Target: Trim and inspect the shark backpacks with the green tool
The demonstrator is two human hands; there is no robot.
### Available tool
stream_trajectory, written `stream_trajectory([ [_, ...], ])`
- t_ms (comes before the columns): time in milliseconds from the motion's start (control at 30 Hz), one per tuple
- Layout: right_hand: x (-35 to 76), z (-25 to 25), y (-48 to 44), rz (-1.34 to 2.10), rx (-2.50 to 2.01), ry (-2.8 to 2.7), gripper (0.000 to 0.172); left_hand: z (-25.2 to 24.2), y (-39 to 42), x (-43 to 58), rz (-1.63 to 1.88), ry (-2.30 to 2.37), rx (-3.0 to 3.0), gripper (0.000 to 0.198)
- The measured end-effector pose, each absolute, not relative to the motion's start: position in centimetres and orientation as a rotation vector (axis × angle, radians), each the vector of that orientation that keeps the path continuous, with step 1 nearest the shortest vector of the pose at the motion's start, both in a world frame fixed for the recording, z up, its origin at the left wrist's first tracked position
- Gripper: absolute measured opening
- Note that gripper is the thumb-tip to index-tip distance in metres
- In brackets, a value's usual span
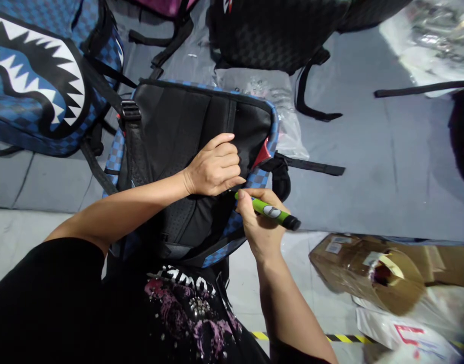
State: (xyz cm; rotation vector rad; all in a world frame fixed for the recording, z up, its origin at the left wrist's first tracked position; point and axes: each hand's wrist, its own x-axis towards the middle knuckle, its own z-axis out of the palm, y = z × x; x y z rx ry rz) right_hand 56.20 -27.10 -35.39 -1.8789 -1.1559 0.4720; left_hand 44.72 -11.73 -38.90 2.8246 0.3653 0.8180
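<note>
The blue-checked backpack [175, 116] lies with its black back panel upward at the table's near edge, left of the middle, its near end against the person's dark top [201, 323]. The panel is matte and softly padded, crossed by raised ridges; a perforated strap with a ladder-shaped plastic buckle [131, 110] runs along its left side. Blue checks show around the rim, and a red tab [261, 154] stands out at the right. The right hand [260, 212] grips a smooth, round green pen [264, 208] with a black end, its tip pointed at the panel. The left hand [213, 167] rests on the panel with fingers curled inward; whether it pinches any fabric cannot be told.

Just beyond the backpack lies a crinkled clear plastic packet [262, 81]. To the left sits another blue-checked bag [99, 96] bearing a jagged white-toothed mouth print. On the far side are a black checked bag [270, 40] and a pink one [164, 4], with glossy clear plastic [440, 40] at far right. The table [353, 197] has a flat grey surface marked by thin lines. Near right, brown cardboard [336, 260] and a white plastic sack [410, 333] sit above a pale floor [304, 288] edged by yellow-and-black striped tape [343, 338].
</note>
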Motion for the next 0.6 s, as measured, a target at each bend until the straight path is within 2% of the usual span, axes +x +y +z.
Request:
stream_trajectory([
  [400,56.3,-35.6,-27.02,0.513,-1.842,-1.113,0.027,-39.16,-11.78,44.74,0.839,0.392,2.813,0.052],
  [600,56.31,-35.49,-27.02,0.513,-1.861,-1.125,0.026,-39.43,-11.71,44.78,1.011,0.333,2.853,0.047],
])
